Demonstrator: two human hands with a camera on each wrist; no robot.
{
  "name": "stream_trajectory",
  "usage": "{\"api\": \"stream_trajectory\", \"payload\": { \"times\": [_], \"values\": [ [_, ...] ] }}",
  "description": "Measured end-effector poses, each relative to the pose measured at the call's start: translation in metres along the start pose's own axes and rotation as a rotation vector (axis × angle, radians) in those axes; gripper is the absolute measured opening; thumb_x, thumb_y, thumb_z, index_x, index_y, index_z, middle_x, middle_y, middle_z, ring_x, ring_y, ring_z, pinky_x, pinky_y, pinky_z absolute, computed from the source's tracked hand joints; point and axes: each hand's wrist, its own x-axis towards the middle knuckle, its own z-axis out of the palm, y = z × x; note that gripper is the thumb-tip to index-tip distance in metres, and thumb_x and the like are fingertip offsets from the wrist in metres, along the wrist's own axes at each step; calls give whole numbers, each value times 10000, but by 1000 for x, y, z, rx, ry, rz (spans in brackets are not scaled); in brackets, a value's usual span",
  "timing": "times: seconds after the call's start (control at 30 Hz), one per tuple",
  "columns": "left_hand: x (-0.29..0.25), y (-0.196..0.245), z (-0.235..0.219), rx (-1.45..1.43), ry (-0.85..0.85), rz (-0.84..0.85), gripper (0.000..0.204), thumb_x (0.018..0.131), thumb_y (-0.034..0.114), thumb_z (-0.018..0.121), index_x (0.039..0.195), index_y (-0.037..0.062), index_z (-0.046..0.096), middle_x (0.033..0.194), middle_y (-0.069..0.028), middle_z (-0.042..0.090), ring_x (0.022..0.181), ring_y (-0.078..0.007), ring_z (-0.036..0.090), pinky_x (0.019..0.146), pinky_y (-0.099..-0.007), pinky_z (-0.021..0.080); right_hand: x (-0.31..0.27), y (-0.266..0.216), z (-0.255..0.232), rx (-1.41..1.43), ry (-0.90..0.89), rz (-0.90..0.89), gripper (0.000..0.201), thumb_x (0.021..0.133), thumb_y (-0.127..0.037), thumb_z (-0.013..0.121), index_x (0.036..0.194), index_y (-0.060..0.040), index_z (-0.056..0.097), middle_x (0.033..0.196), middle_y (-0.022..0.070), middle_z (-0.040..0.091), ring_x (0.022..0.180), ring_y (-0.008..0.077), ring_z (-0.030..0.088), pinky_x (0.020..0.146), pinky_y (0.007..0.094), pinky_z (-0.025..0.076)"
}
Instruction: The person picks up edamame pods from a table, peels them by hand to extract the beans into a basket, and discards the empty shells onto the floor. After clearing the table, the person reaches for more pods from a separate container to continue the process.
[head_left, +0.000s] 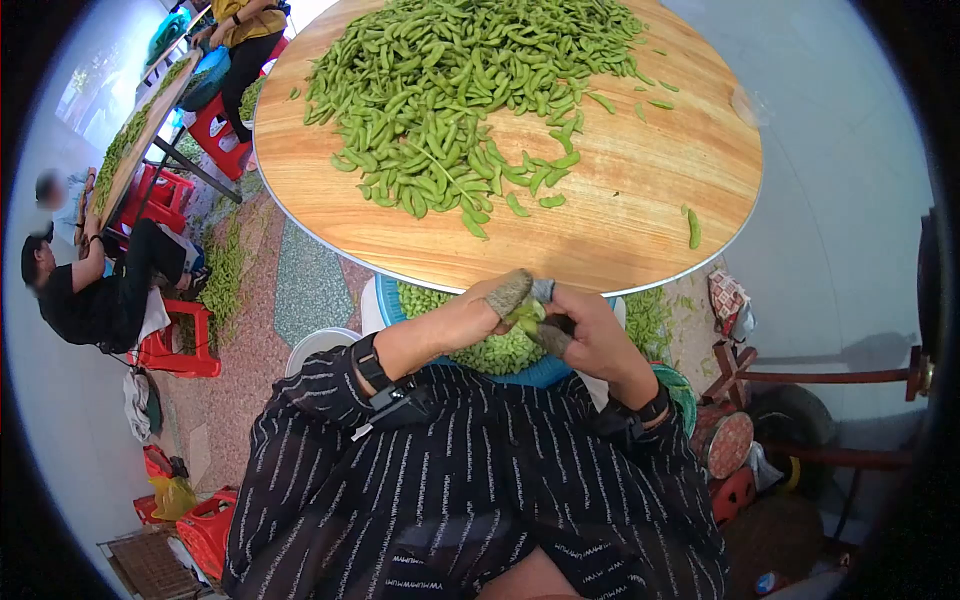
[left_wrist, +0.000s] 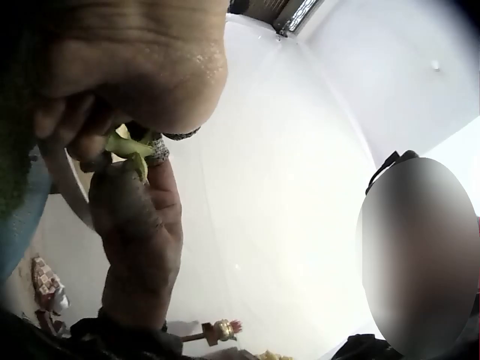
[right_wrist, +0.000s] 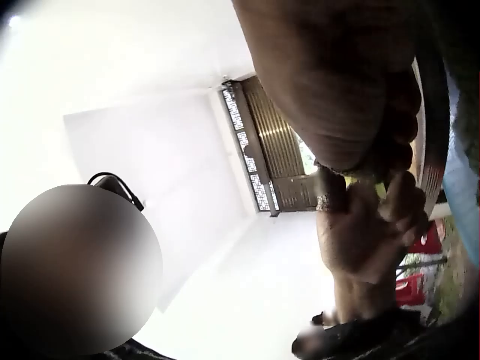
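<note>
Head view: pale wall (head_left: 830, 190) flanks wooden tabletop (head_left: 640, 190); left fingers (head_left: 510, 292) and right fingers (head_left: 554, 339) pinch a pod (head_left: 525, 317).

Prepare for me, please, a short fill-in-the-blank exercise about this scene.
1. The left hand and the right hand together hold one bean ____.
2. The basin below the hands is ____ in colour.
3. The pods on the table are ____ in colour.

Missing words: pod; blue; green.
</note>
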Motion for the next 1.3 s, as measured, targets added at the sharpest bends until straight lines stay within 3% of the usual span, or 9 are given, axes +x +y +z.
{"api": "stream_trajectory", "payload": {
  "times": [0.17,0.23,0.3,0.53,0.8,0.9,1.0,1.07,1.3],
  "values": [
    [18,16,24,20,-38,61,502,860,428,343,1196,55,343,703,-47,504,576,-140,449,520,-247,371,-24,1,-7,79,89,-67,191,715,-81,596,887,-35,526,681,102,538,590,160,487,572,264,404],
    [21,19,25,93,-113,41,536,849,415,392,1257,83,288,711,-55,520,532,-142,448,475,-243,356,-50,2,-37,-140,35,192,193,693,-72,607,870,-32,539,669,127,526,564,194,476,557,269,403],
    [23,23,23,829,96,495,445,790,239,517,1179,63,395,763,-138,560,634,-267,538,554,-323,422,-89,30,-59,-492,-23,386,214,670,-66,603,875,-36,552,690,165,543,594,270,514,563,300,415],
    [50,63,-83,1128,480,614,138,667,91,569,773,8,537,727,-172,549,703,-353,529,601,-405,422,-249,158,-57,-832,281,984,300,585,-92,591,856,30,546,740,248,543,742,392,530,650,424,430],
    [89,47,-123,1545,358,527,144,650,57,545,785,5,544,787,-159,551,794,-325,528,653,-393,429,-171,128,-31,-542,425,771,207,574,11,539,774,50,501,681,248,509,643,375,505,592,357,418],
    [71,56,-116,1632,360,584,147,662,55,546,802,10,544,772,-172,554,737,-350,532,616,-396,432,-135,99,-29,-397,498,592,207,634,33,548,839,50,528,687,165,556,604,256,512,580,304,410],
    [47,62,-101,1264,567,525,93,730,54,528,812,11,536,729,-138,575,636,-284,566,539,-348,440,-92,49,-26,62,450,380,240,747,-46,561,976,23,548,746,-11,554,643,107,489,578,248,400],
    [36,57,-98,298,545,596,154,762,136,569,847,18,519,779,-101,575,600,-185,552,503,-270,427,-63,34,-24,193,358,309,274,782,-94,547,1040,-1,534,750,-31,539,637,65,471,561,207,384],
    [9,22,-36,-261,211,643,245,771,118,573,960,0,472,795,-106,569,678,-159,559,589,-248,454,27,-3,-1,1077,201,77,292,804,-114,506,1079,-20,487,724,5,529,553,50,456,447,160,330]
  ]
}}
